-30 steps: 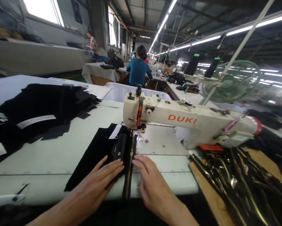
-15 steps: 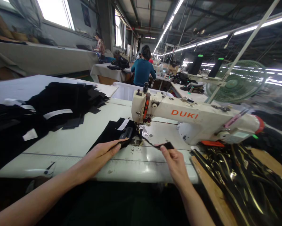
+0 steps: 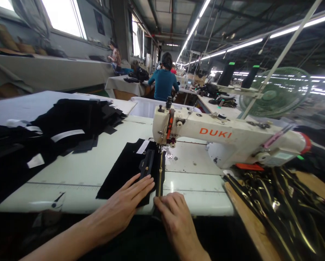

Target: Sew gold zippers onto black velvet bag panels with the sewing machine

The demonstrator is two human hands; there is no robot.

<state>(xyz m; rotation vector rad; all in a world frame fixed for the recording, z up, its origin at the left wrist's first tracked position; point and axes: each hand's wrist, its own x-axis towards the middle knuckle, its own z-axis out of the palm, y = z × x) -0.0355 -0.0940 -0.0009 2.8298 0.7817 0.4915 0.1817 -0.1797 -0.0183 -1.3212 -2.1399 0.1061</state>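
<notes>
A black fabric panel (image 3: 121, 166) lies flat on the sewing table, its upper right edge by the needle of the sewing machine (image 3: 213, 130). On the panel are a white label (image 3: 142, 146) and a dark strip with a small gold stud (image 3: 147, 163). Along the panel's right edge runs a black zipper with gold teeth (image 3: 160, 172), its far end at the presser foot. My left hand (image 3: 132, 195) rests on the panel with its fingers stretched out. The lower end of the zipper is pinched in my right hand (image 3: 174, 214) at the table's front edge.
Black cut pieces (image 3: 70, 119) with white labels are heaped at the left. Several gold-toothed zippers (image 3: 282, 203) lie on a wooden board (image 3: 241, 203) at the right. Behind the machine stand thread cones (image 3: 227, 74) and a green fan (image 3: 273, 92). A person in blue (image 3: 163, 83) sits further off.
The panel now lies flat; before, my left hand was gripping its edge. My right hand has moved left and toward me, and the strip it holds now runs straight beside the panel, gold teeth showing.
</notes>
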